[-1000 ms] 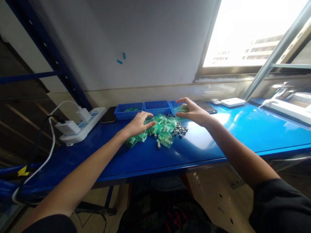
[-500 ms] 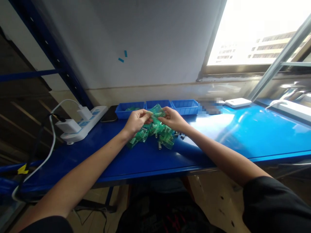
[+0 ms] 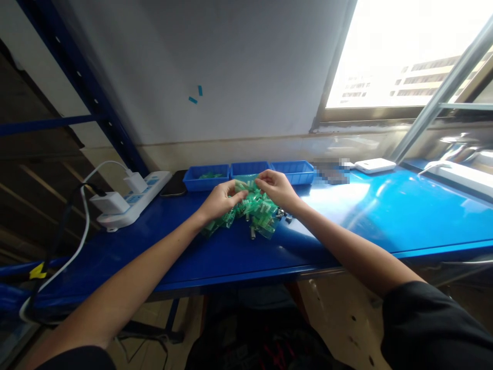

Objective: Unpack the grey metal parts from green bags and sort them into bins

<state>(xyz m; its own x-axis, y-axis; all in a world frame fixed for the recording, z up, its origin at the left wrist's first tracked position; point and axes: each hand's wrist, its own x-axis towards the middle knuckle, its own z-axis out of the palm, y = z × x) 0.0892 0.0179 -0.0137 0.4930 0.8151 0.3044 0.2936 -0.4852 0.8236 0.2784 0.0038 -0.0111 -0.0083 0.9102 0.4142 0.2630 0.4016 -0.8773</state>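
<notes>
A heap of small green plastic bags [image 3: 257, 216] lies on the blue bench [image 3: 346, 226], with small grey metal parts [image 3: 284, 216] loose at its right side. My left hand [image 3: 221, 199] and my right hand [image 3: 275, 188] meet just above the heap. Both pinch one green bag [image 3: 246, 186] between their fingertips, left hand on its left edge, right hand on its right edge. Three blue trays [image 3: 251, 168] stand in a row right behind the hands; the left tray [image 3: 206, 177] holds green bags.
A white power strip [image 3: 133, 198] with chargers and cables lies at the left, a dark phone [image 3: 173, 186] beside it. A white flat device [image 3: 374, 165] rests at the right under the window. Blue shelf uprights rise at the left.
My right hand came back from the right tray to the middle. Both hands closed on one green bag over the heap and have lowered it slightly.
</notes>
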